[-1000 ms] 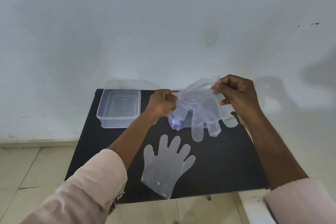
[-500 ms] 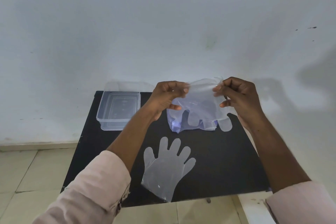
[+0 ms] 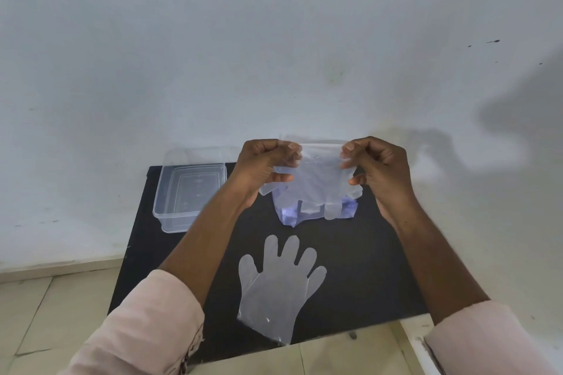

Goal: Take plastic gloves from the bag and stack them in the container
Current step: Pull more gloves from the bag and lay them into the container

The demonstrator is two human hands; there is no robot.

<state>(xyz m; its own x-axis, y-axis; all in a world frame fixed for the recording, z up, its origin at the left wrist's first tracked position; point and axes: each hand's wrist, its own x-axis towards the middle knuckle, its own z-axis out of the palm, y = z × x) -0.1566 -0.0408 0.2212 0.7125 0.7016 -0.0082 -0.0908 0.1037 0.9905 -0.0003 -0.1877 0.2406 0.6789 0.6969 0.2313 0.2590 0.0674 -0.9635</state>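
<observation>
A clear plastic glove (image 3: 318, 179) hangs fingers-down in the air, stretched flat between my hands. My left hand (image 3: 265, 167) pinches its left cuff corner and my right hand (image 3: 376, 166) pinches the right one. Behind and below it, the clear bag (image 3: 289, 215) with bluish print lies on the black table (image 3: 359, 268), mostly hidden by the held glove. Another clear glove (image 3: 278, 289) lies flat near the table's front edge, fingers pointing away from me. The clear rectangular container (image 3: 190, 189) stands at the table's back left corner, with no gloves visible inside.
The table stands against a white wall (image 3: 274, 55). Tiled floor (image 3: 45, 313) shows to the left and in front of the table. A white ledge (image 3: 417, 341) sits at the lower right.
Both hands rose and moved apart to the cuff corners, pulling the crumpled glove flat and taut. The glove on the table and the container did not move.
</observation>
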